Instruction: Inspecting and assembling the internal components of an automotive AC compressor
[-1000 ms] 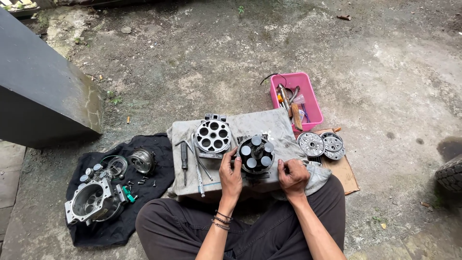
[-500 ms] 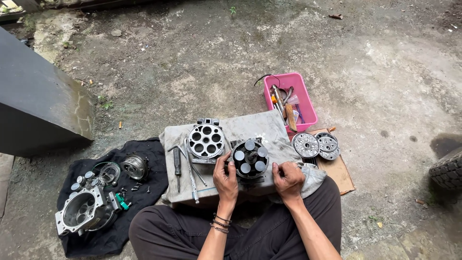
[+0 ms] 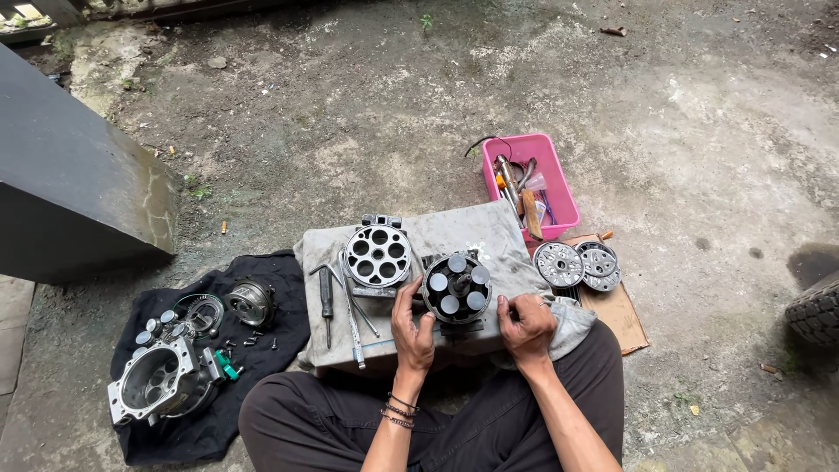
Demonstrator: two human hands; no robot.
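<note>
Head view: a dark cylinder block with round pistons (image 3: pixel 456 288) is seen standing on a grey cloth (image 3: pixel 454 232) spread over a low support in front of the seated person. The left hand (image 3: pixel 412 328) is laid against the block's lower left side, fingers curled onto its rim – it is touched and steadied, though a full grasp cannot be made out. The right hand (image 3: pixel 524 325) is closed into a loose fist just right of the block, resting on the cloth; whether anything is held inside it cannot be told. Beside the block, to its left, a light metal cylinder housing with round bores (image 3: pixel 377 256) is set on the same cloth, and next to that a screwdriver (image 3: pixel 326 293) and a thin wrench (image 3: pixel 353 330) are laid. Two round valve plates (image 3: pixel 578 265) are placed on cardboard (image 3: pixel 626 319) to the right – behind them a pink tray (image 3: pixel 551 179) with tools. On the far left a black cloth (image 3: pixel 262 336) is spread, carrying an aluminium casing (image 3: pixel 157 380) and small parts
</note>
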